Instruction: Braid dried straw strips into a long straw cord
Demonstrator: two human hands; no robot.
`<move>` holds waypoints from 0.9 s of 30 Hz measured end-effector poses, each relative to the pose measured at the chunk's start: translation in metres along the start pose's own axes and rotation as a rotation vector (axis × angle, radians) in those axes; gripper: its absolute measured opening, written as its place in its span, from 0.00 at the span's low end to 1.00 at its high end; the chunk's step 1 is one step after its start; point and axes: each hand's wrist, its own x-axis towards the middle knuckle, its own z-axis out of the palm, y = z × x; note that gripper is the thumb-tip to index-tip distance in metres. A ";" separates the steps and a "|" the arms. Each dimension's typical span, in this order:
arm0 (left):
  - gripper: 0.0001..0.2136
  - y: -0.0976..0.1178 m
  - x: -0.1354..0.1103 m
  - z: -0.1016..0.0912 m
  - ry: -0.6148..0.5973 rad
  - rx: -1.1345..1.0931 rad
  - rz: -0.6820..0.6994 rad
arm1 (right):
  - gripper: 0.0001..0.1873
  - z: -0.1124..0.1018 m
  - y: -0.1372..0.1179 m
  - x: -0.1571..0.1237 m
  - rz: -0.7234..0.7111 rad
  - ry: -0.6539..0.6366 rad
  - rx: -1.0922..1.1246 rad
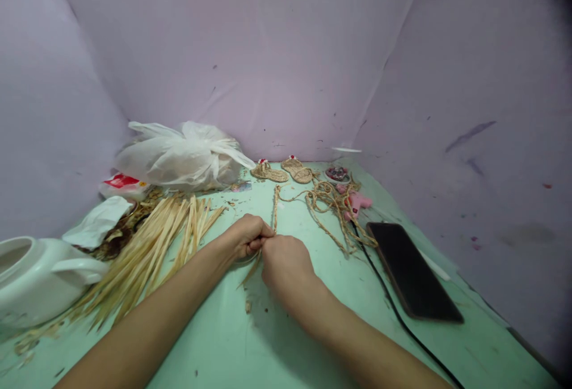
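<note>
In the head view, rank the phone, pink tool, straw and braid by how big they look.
1. Straw
2. Phone
3. Pink tool and braid: too unsure to rank; both are partly covered, and the braid looks thinner.

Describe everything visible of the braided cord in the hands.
Tan braided cord, plant fibre by its look, stretching nearly straight away over the green table. The left hand and right hand grip its near part, hiding it. By its far end, a thinner strand leads right toward a rope tangle.
</note>
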 end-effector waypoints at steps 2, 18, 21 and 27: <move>0.07 -0.003 0.004 -0.004 -0.017 0.003 0.022 | 0.12 0.002 -0.006 -0.004 0.019 0.000 -0.028; 0.04 0.011 -0.010 -0.013 -0.002 0.206 0.089 | 0.08 -0.003 0.048 0.031 0.277 -0.173 1.277; 0.03 0.011 -0.011 -0.012 -0.004 0.206 0.095 | 0.08 0.003 0.047 0.032 0.291 -0.094 1.246; 0.04 0.015 -0.012 -0.019 -0.135 0.159 0.068 | 0.09 0.010 0.058 0.036 0.222 -0.053 1.179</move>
